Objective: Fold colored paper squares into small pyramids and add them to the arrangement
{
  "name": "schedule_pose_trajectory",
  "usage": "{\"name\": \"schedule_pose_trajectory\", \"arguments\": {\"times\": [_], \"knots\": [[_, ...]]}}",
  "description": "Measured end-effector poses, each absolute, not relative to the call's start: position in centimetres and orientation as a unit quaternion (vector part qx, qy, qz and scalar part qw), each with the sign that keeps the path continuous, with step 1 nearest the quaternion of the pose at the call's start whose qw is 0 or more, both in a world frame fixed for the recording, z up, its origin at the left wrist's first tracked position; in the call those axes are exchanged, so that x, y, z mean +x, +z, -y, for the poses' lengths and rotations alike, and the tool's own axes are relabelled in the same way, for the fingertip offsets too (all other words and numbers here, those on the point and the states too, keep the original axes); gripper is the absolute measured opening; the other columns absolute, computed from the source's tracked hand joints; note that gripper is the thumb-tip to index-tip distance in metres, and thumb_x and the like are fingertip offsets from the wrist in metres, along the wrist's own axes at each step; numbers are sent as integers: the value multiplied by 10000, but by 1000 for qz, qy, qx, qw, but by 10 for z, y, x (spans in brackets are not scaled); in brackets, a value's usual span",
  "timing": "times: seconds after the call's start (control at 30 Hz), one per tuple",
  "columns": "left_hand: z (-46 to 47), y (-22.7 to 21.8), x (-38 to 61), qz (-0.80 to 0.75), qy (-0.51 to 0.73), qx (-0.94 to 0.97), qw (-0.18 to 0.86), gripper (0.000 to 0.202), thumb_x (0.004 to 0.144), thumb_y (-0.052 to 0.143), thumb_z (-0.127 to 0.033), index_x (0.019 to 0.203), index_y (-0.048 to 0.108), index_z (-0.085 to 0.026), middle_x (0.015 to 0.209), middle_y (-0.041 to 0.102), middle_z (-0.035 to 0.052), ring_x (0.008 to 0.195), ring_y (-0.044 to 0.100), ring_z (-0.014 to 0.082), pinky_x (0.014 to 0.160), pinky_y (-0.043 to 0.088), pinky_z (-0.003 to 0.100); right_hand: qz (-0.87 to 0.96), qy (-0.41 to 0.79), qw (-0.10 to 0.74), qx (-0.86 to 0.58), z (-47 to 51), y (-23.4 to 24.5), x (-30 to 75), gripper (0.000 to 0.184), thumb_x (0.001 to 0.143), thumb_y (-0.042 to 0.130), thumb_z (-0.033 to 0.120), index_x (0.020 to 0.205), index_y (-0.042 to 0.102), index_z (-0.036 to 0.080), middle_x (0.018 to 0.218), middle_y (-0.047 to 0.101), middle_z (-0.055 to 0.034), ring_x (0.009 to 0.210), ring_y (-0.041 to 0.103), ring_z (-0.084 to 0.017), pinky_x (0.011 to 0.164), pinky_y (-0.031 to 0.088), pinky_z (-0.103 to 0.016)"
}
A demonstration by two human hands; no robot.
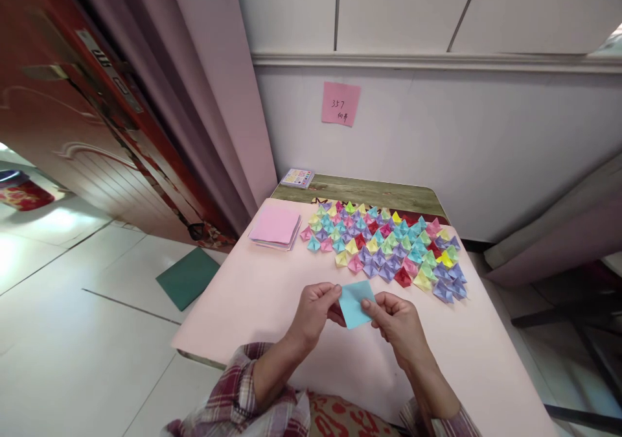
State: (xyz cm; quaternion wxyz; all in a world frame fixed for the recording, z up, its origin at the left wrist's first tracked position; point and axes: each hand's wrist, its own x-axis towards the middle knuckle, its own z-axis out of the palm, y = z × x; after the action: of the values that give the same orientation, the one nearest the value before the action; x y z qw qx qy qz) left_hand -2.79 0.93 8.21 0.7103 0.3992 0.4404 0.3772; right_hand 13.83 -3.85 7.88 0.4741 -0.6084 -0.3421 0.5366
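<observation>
Head view: the paper sheet (353, 302) is plain, light blue and squarish.

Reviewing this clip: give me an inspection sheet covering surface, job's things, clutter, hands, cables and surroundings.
Surface: table with a pink cover; wood-patterned far end uncovered.
Job's things: blue paper in both hands; many colourful folded papers in rough rows beyond; paper stack, pink on top, to their left.
Clutter: printed packet at the far left corner.
Hands: left hand pinches the paper's left side; right hand grips its right side, thumb on top.
Cables: nothing seen.
Surroundings: pink note on the wall; red door at left; green square on the floor.
</observation>
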Motion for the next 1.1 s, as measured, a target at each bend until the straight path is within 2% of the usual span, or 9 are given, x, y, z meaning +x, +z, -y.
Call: {"name": "schedule_pose_trajectory", "arguments": {"times": [0.13, 0.27, 0.37, 0.47, 0.53, 0.67, 0.77, 0.97, 1.1], "knots": [[-8, 86, -28, -420, 364, 385, 737, 479, 784, 636, -574, 768, 646, -95, 612, 663, 64, 522, 642, 170, 503, 557, 289, 349, 520, 486, -609, 39, 79, 141, 392, 676, 769, 531, 667, 640, 161, 456, 516, 40, 394, 347, -58, 382, 251, -189], [0, 89, -23, -390, 309, 387, 777, 499, 715, 754, -493, 967, 686, -69, 747, 706, 102, 608, 677, 178, 544, 571, 273, 384, 501, 480, -609, 41, 80, 138, 388, 715, 735, 543, 707, 666, 162, 473, 510, 38, 410, 391, -77, 397, 315, -203], [5, 90, -21, -402, 314, 366, 778, 501, 659, 814, -422, 986, 699, -61, 748, 709, 102, 598, 675, 167, 545, 567, 252, 442, 430, 490, -616, 43, 80, 137, 404, 757, 714, 510, 980, 707, 174, 576, 572, 21, 485, 495, -114, 463, 428, -234], [6, 91, -20, -411, 324, 361, 772, 491, 657, 815, -423, 981, 708, -70, 760, 712, 105, 586, 673, 166, 522, 557, 244, 508, 297, 516, -622, 46, 81, 139, 503, 779, 719, 445, 1228, 628, 237, 947, 668, -54, 714, 617, -165, 658, 542, -312], [7, 92, -21, -403, 325, 370, 771, 487, 658, 812, -433, 978, 710, -80, 807, 719, 116, 593, 673, 168, 498, 542, 233, 551, 214, 528, -610, 47, 81, 140, 435, 804, 706, 400, 1213, 643, 268, 1119, 632, -80, 898, 630, -209, 788, 550, -375], [8, 93, -21, -386, 326, 383, 773, 476, 668, 803, -444, 974, 708, -93, 899, 725, 135, 636, 682, 176, 487, 527, 223, 597, 102, 551, -574, 50, 83, 138, 272, 850, 674, 285, 1121, 693, 285, 1146, 610, -85, 1081, 593, -248, 915, 515, -438], [8, 93, -21, -383, 328, 388, 771, 481, 677, 797, -442, 998, 703, -97, 918, 727, 138, 647, 684, 179, 500, 530, 231, 607, 74, 562, -556, 52, 83, 137, 233, 858, 664, 229, 1081, 699, 287, 1142, 607, -86, 1069, 608, -238, 913, 526, -436], [9, 94, -20, -381, 329, 413, 759, 426, 699, 782, -428, 969, 724, -104, 862, 724, 114, 672, 685, 188, 522, 533, 240, 606, 58, 556, -567, 50, 83, 138, 295, 845, 679, 247, 1137, 678, 286, 1137, 615, -86, 1066, 609, -252, 884, 544, -440], [9, 96, -19, -376, 322, 404, 769, 451, 685, 790, -432, 987, 722, -103, 869, 730, 124, 632, 678, 180, 516, 533, 245, 609, 43, 576, -543, 52, 86, 137, 248, 843, 670, 170, 1054, 698, 298, 1123, 607, -69, 986, 635, -219, 832, 556, -394]]}}
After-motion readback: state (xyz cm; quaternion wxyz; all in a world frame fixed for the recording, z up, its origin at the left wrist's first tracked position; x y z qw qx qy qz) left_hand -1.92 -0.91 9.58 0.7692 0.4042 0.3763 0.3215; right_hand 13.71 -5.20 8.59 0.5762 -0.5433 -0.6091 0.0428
